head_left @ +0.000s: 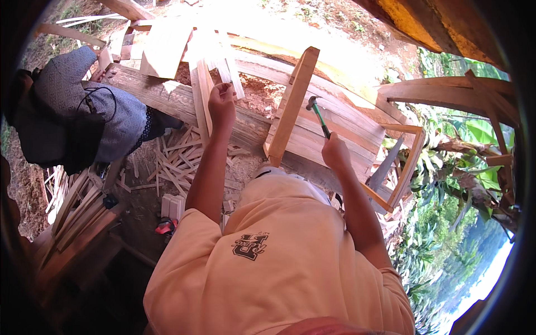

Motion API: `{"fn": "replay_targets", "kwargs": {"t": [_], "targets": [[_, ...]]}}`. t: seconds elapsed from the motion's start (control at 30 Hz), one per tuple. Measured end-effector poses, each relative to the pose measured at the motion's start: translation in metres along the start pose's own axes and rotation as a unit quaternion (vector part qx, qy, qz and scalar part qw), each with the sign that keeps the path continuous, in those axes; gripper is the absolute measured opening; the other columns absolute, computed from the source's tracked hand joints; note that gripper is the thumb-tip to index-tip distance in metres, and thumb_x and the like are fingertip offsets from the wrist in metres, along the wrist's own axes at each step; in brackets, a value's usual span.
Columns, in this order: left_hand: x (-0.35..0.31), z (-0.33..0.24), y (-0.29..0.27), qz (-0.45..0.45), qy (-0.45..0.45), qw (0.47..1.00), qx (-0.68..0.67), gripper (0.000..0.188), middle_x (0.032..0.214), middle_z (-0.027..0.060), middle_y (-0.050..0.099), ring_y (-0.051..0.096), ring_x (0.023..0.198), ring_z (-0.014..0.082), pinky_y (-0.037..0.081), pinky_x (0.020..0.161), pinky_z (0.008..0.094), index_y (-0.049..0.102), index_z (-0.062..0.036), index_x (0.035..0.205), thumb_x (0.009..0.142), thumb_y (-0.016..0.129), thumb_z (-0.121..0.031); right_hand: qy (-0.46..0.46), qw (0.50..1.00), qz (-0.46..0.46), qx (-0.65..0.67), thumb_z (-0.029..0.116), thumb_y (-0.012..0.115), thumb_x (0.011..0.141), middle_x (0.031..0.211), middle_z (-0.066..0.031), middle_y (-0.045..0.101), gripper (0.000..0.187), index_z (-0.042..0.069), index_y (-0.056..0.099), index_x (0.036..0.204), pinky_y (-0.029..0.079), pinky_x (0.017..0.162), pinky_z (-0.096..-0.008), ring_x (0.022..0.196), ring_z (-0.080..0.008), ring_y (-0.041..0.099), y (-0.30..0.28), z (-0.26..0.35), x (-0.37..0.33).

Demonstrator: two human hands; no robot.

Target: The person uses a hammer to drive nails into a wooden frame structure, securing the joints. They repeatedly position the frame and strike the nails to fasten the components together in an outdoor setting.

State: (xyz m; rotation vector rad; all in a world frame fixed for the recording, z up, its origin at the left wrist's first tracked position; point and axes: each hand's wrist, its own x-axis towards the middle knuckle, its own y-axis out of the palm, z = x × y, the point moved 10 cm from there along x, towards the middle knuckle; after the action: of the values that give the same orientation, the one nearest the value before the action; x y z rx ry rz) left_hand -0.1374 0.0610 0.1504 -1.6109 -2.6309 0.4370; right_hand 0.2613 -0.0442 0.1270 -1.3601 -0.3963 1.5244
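My right hand [336, 153] is closed round the green handle of a hammer [322, 120], whose metal head points away from me. Beside the hammer, to its left, a wooden frame [294, 103] of sawn pieces stands on edge on the planks. My left hand [222, 96] is raised, its fingertips pinched together; whatever is between them is too small to make out. Pale wooden strips [204, 84] lie just behind and below that hand, over the bench [251, 127].
A co-worker [95, 106] in grey is at the left. A handsaw [386, 162] rests by another wooden frame [417, 151] at the right. Cut sticks [181, 162] litter the ground, near a red and black object [166, 226]. More timber [78, 223] is stacked lower left.
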Motion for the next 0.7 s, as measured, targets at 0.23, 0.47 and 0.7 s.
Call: {"fn": "replay_targets", "kwargs": {"t": [0.23, 0.47, 0.7], "targets": [[0.023, 0.073, 0.143, 0.212, 0.019, 0.975, 0.062, 0.023, 0.091, 0.0137, 0.077, 0.073, 0.083, 0.0208, 0.057, 0.076, 0.035, 0.075, 0.0013, 0.103, 0.093, 0.075, -0.02, 0.025, 0.999, 0.032, -0.019, 0.019, 0.053, 0.104, 0.1, -0.0314, 0.071, 0.021, 0.0, 0.053, 0.113, 0.051, 0.085, -0.0611, 0.097, -0.0519, 0.068, 0.02, 0.009, -0.005], [0.048, 0.085, 0.233, 0.357, 0.049, 0.923, 0.133, 0.019, 0.094, 0.0137, 0.075, 0.071, 0.089, 0.0255, 0.056, 0.082, 0.0386, 0.081, -0.0069, 0.101, 0.089, 0.078, -0.021, 0.04, 0.999, 0.026, 0.024, 0.016, 0.053, 0.104, 0.092, -0.0346, 0.069, 0.02, 0.0, 0.051, 0.114, 0.049, 0.078, -0.0644, 0.091, -0.056, 0.065, 0.035, 0.008, -0.009], [0.054, 0.09, 0.243, 0.341, 0.109, 0.93, 0.09, 0.021, 0.101, 0.0139, 0.075, 0.071, 0.087, 0.0248, 0.055, 0.079, 0.0371, 0.08, -0.0033, 0.102, 0.091, 0.077, -0.021, 0.047, 0.997, 0.018, 0.065, 0.016, 0.052, 0.105, 0.085, -0.035, 0.067, 0.016, 0.002, 0.045, 0.109, 0.044, 0.069, -0.0663, 0.086, -0.0586, 0.063, 0.048, 0.008, -0.015]]}}
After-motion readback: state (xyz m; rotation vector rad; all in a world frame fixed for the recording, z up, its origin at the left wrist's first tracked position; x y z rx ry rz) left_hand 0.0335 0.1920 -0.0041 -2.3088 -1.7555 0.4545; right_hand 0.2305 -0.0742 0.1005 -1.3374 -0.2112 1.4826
